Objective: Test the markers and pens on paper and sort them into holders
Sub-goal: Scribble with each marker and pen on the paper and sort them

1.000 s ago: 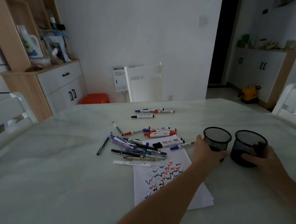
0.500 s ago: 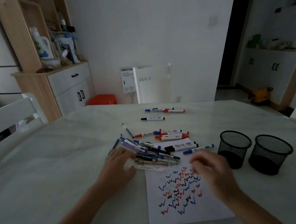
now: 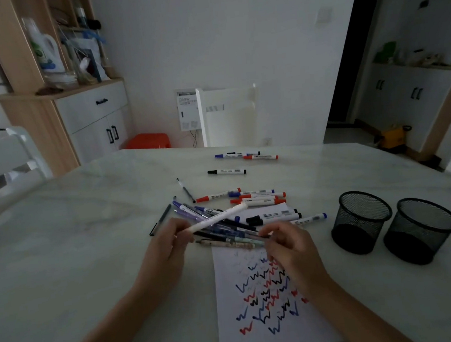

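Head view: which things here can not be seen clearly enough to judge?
- White pen in the left hand: its tip is hidden by the fingers.
- Right hand: it covers part of the paper; whether it grips a pen cannot be told.
- Two mesh holders: insides too dark to see.
- Marker labels: too small to read.

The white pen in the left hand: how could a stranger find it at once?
Start at the paper with zigzag scribbles, then go up to the pen pile. The white pen is lifted above it, held by the left hand; its neighbours lie flat.
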